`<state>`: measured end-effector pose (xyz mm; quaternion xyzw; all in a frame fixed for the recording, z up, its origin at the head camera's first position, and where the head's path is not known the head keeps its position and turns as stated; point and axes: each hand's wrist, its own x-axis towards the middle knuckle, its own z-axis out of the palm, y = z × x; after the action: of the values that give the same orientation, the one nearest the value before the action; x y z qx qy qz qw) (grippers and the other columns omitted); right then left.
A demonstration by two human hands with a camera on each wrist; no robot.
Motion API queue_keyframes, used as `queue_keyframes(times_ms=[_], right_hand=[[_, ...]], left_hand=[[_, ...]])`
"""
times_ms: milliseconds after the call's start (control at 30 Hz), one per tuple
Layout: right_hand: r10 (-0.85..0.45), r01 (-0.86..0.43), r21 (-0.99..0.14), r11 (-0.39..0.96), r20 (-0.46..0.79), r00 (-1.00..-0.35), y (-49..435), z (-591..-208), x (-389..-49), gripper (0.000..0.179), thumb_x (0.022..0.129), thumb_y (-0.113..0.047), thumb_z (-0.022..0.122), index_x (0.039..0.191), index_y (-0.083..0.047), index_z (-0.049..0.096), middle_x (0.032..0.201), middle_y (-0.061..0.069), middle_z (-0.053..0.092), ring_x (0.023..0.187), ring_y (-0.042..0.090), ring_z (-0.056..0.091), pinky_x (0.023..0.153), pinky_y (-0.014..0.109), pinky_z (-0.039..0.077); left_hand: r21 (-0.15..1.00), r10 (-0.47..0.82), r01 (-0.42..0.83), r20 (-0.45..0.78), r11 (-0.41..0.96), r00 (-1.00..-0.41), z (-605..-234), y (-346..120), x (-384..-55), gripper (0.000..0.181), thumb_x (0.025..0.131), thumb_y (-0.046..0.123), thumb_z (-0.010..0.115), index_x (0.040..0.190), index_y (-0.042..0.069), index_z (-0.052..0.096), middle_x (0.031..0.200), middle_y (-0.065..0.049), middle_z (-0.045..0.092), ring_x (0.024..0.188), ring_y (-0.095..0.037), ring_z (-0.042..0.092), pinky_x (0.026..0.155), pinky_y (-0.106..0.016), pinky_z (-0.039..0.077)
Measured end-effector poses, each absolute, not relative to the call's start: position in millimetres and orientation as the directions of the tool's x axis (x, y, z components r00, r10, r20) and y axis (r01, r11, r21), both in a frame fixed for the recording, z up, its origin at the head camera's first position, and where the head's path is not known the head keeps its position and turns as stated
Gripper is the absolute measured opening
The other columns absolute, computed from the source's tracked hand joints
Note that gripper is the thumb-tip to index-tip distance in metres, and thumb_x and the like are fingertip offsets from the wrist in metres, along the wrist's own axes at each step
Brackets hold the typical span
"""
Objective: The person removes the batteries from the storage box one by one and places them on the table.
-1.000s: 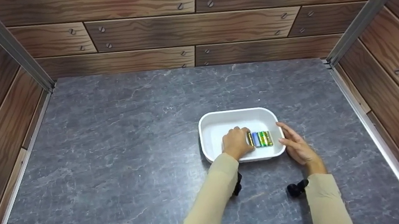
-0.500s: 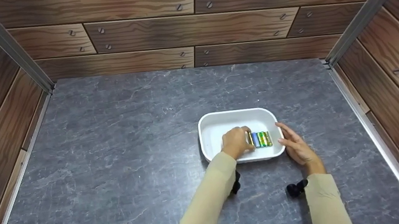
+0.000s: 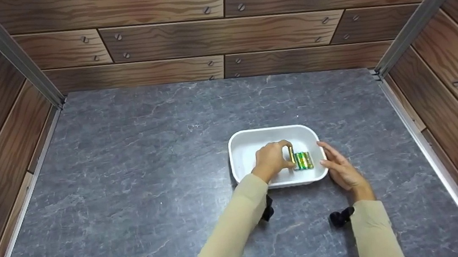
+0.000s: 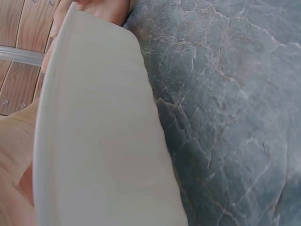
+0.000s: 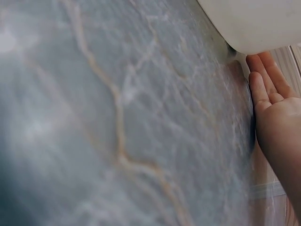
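**Green and Gold Gleaming Against White**

The tub (image 3: 271,128) is showing plain white, its outer wall turning creamy in the left wrist view. Inside it, the batteries (image 3: 304,160) are shining in bands of green, yellow and gold. The desk (image 3: 129,156) is displaying a blue-grey marbled pattern, with pale and tan veins running through it. Both the left sleeve (image 3: 228,226) and the right sleeve (image 3: 376,232) are reading as plain beige, while the right wrist attachment (image 3: 340,217) is appearing black. The back wall (image 3: 202,33) is bearing brown planks with darker wavy grain and grey screw heads; the corner post (image 3: 12,53) is looking grey.
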<state>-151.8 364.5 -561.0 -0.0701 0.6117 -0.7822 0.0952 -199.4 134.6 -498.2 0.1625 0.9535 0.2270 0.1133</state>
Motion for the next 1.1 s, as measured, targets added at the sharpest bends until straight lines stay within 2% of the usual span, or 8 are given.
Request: queue_keyframes(times_ms=[167,267,367,467,700,933,1100], right_hand=[[-0.232,0.065,-0.972,-0.225,-0.011,-0.973,363.7,-560.9,-152.1,0.052,0.094,0.004,0.048,0.142,-0.016,0.044,0.135,-0.020,0.054,0.124,-0.006,0.049,0.101,0.013,0.040],[-0.227,0.066,-0.973,-0.220,-0.015,-0.974,363.4,-560.5,-152.0,0.053,0.094,0.005,0.048,0.144,-0.013,0.042,0.134,-0.021,0.054,0.124,-0.008,0.048,0.101,0.012,0.038],[-0.218,0.070,-0.974,-0.217,-0.021,-0.976,363.3,-559.9,-151.6,0.054,0.094,0.005,0.048,0.144,-0.012,0.041,0.133,-0.022,0.054,0.124,-0.009,0.048,0.101,0.011,0.038],[-0.212,0.072,-0.975,-0.210,-0.027,-0.977,363.3,-559.4,-151.3,0.055,0.093,0.005,0.049,0.145,-0.012,0.041,0.132,-0.023,0.055,0.123,-0.009,0.049,0.100,0.010,0.038],[-0.221,0.066,-0.974,-0.216,-0.017,-0.975,363.5,-560.4,-151.7,0.053,0.094,0.005,0.048,0.142,-0.016,0.044,0.132,-0.022,0.055,0.123,-0.008,0.049,0.101,0.011,0.038],[-0.221,0.069,-0.975,-0.210,-0.021,-0.975,363.4,-559.9,-152.3,0.054,0.094,0.005,0.048,0.144,-0.013,0.041,0.132,-0.023,0.054,0.123,-0.009,0.048,0.101,0.010,0.037],[-0.206,0.089,-0.977,-0.196,-0.047,-0.977,364.0,-558.1,-152.3,0.055,0.093,0.004,0.050,0.145,-0.012,0.041,0.131,-0.024,0.054,0.123,-0.010,0.048,0.100,0.010,0.037]], left_hand=[[0.473,0.381,0.284,-0.122,0.834,-0.917,-492.2,128.9,-198.6,0.057,0.072,0.046,0.081,0.124,0.035,0.061,0.096,0.004,0.071,0.087,-0.012,0.064,0.071,-0.030,0.052],[0.480,0.398,0.306,-0.101,0.822,-0.912,-488.9,125.6,-198.0,0.058,0.072,0.046,0.081,0.125,0.035,0.061,0.086,0.005,0.068,0.072,-0.008,0.055,0.060,-0.025,0.046],[0.493,0.414,0.327,-0.075,0.806,-0.907,-486.4,122.2,-197.4,0.058,0.071,0.045,0.081,0.125,0.033,0.061,0.083,0.005,0.068,0.063,-0.006,0.047,0.054,-0.023,0.039],[0.501,0.421,0.341,-0.052,0.796,-0.906,-483.5,118.7,-196.7,0.058,0.071,0.045,0.082,0.124,0.033,0.062,0.084,0.005,0.069,0.064,-0.006,0.048,0.053,-0.023,0.039],[0.521,0.430,0.356,-0.024,0.776,-0.903,-475.5,110.1,-194.1,0.058,0.071,0.045,0.082,0.124,0.033,0.062,0.088,0.005,0.070,0.074,-0.010,0.061,0.056,-0.024,0.043],[0.559,0.445,0.375,0.012,0.740,-0.896,-471.4,99.7,-193.0,0.057,0.071,0.046,0.081,0.123,0.032,0.062,0.083,0.003,0.067,0.067,-0.006,0.049,0.052,-0.021,0.035],[0.571,0.448,0.387,0.037,0.724,-0.893,-468.5,89.7,-191.2,0.056,0.072,0.045,0.081,0.123,0.031,0.063,0.084,0.000,0.068,0.066,-0.006,0.047,0.051,-0.020,0.032]])
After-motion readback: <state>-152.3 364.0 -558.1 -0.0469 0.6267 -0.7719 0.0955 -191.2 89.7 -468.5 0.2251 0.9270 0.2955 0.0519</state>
